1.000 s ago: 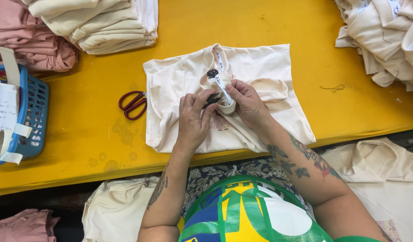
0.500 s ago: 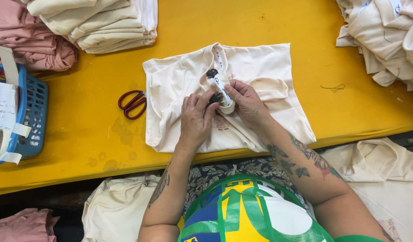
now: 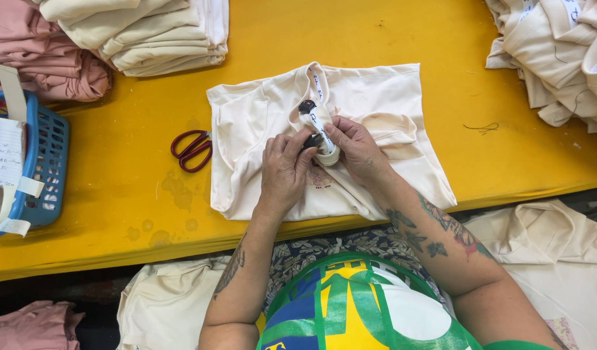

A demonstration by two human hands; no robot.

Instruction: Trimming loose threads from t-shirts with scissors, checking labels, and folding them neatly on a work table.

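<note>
Right now, both hands are working mid-table on a cream garment lying folded flat on the yellow table, collar end pointing away from the person. L hand is resting palm-down on the fabric, fingers curled, tips pinching in at a small dark tool beside the neck. R hand is closing round a white roll, w/ a white printed strip running from it up toward the collar, where a small dark round piece is sitting. Can't tell exactly how the dark tool is gripped; fingers are hiding it.

Red-handled scissors are lying just left of the garment, not touching either hand. Blue basket is sitting at far left edge w/ paper slips. Pink stack and cream stack are lying at top left; another cream heap is piling at top right. Loose thread is lying on the table right of the garment.
</note>
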